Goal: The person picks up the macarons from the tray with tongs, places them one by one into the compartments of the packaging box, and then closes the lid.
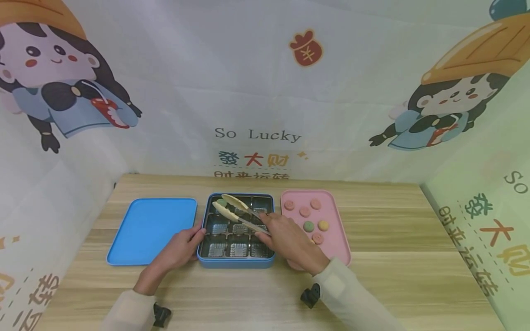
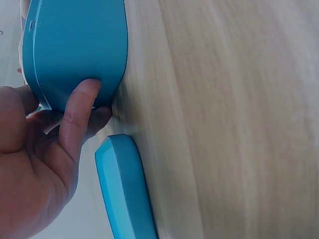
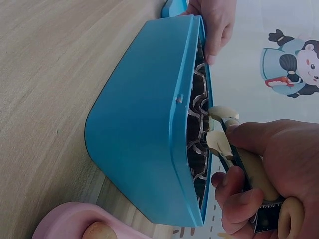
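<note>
The blue box holds a black tray with square compartments. A green round cookie lies in its far left compartment. My left hand grips the box's left side, thumb at the rim and fingers against the outer wall. In my right hand are tongs with cream tips, held over the box. Their tips stand apart near the green cookie; in the right wrist view the tips reach just inside the rim. What lies directly beneath them is partly hidden.
A pink tray right of the box carries several round cookies, mostly pink, with a green one and a yellow one. Left of the box lies a flat blue lid. A printed cloth hangs behind the wooden table.
</note>
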`<state>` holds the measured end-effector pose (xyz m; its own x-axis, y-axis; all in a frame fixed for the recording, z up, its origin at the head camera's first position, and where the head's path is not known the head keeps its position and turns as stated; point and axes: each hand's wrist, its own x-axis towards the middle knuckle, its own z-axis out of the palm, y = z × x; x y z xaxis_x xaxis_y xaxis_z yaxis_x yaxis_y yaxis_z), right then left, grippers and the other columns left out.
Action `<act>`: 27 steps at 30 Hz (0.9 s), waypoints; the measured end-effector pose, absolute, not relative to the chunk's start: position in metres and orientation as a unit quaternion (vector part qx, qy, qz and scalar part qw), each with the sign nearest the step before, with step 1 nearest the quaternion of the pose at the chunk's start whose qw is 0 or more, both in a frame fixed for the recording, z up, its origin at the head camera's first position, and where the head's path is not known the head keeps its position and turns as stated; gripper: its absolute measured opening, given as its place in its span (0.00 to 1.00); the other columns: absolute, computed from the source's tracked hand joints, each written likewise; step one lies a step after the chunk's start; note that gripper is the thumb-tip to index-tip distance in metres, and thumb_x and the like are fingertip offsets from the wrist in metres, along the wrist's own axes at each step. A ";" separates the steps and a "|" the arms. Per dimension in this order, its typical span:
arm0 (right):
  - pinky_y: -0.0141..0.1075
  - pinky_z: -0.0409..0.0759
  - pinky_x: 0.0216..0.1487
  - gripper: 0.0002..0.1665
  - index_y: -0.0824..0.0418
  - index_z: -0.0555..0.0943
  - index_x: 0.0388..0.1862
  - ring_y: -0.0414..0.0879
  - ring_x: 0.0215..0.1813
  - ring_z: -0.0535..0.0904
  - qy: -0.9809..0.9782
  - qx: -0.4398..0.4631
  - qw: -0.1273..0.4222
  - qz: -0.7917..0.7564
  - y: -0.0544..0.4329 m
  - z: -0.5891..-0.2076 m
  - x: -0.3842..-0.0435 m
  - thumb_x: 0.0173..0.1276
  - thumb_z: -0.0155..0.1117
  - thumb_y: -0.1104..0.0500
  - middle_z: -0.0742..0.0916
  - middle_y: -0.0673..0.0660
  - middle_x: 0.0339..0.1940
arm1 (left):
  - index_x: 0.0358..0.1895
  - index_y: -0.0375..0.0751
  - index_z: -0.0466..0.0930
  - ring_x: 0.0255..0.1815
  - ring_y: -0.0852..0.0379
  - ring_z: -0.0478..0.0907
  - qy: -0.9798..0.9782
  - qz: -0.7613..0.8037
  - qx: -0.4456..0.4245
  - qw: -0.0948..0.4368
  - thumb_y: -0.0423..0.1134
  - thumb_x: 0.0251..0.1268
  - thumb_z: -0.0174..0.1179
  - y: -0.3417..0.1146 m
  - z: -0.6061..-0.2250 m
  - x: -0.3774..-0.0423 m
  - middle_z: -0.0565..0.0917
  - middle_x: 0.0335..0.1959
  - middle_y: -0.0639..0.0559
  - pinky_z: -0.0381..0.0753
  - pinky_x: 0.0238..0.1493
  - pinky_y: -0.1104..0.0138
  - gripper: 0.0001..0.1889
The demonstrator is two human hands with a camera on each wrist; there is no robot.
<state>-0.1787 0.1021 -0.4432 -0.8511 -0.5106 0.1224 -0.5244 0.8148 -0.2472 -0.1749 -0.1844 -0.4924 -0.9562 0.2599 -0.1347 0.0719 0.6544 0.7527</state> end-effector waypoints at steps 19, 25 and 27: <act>0.42 0.81 0.36 0.27 0.61 0.76 0.65 0.47 0.36 0.80 -0.954 0.217 0.049 0.203 0.144 -0.432 -0.178 0.71 0.65 0.52 0.84 0.56 0.39 | 0.74 0.28 0.56 0.42 0.49 0.83 0.898 0.413 0.095 0.114 0.42 0.82 0.43 -0.186 -0.494 -0.175 0.76 0.60 0.26 0.82 0.33 0.67 0.28; 0.34 0.70 0.24 0.21 0.62 0.79 0.57 0.41 0.25 0.68 -0.958 0.209 0.073 0.183 0.179 -0.430 -0.178 0.68 0.68 0.54 0.74 0.50 0.25 | 0.74 0.27 0.55 0.36 0.52 0.84 0.894 0.419 0.099 0.121 0.43 0.82 0.43 -0.186 -0.493 -0.177 0.76 0.59 0.24 0.83 0.31 0.67 0.28; 0.33 0.68 0.25 0.19 0.65 0.80 0.52 0.41 0.25 0.67 -0.957 0.211 0.074 0.183 0.189 -0.432 -0.177 0.68 0.69 0.54 0.74 0.50 0.25 | 0.74 0.26 0.55 0.34 0.53 0.84 0.892 0.424 0.094 0.127 0.43 0.82 0.43 -0.185 -0.493 -0.177 0.76 0.58 0.24 0.83 0.29 0.67 0.28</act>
